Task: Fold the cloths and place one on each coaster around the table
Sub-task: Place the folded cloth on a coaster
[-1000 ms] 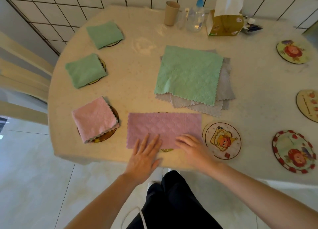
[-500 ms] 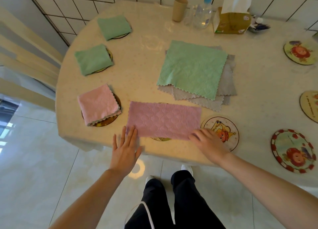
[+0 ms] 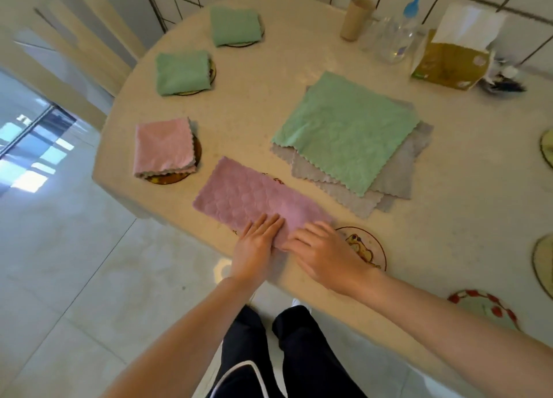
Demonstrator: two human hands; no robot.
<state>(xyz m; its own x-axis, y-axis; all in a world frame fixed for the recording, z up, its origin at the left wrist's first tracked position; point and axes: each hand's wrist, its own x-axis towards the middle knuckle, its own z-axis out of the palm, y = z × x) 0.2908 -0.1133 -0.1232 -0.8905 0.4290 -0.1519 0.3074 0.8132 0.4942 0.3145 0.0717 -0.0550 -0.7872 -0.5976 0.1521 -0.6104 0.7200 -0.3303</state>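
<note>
Left hand (image 3: 256, 243): lies flat, fingers straight and together, pressing the near right end of the pink strip; its grip is open.
Right hand (image 3: 324, 252): just right of the left hand, fingers bent at that end's corner; whether the grip pinches the edge, I cannot tell.
Half-folded pink cloth (image 3: 256, 201): a long strip on the desk (image 3: 449, 218), running up and left from both hands, over a coaster that barely peeks out.
Frog coaster (image 3: 366, 248): bare, touching the right hand's far side.
Unfolded stack: a green cloth (image 3: 344, 131) on top of grey cloths (image 3: 398, 173), beyond the hands and to the right.
Folded pink cloth (image 3: 163, 148): on its coaster, left of the strip.
Folded green cloths: one (image 3: 182, 72) further off to the left, another (image 3: 235, 25) beyond it, each on a coaster.
Red-rimmed coaster (image 3: 484, 308): bare, well right of the hands.
Far edge: a cardboard tube (image 3: 356, 18), a pump bottle (image 3: 401, 35) and a tissue box (image 3: 452, 59).
</note>
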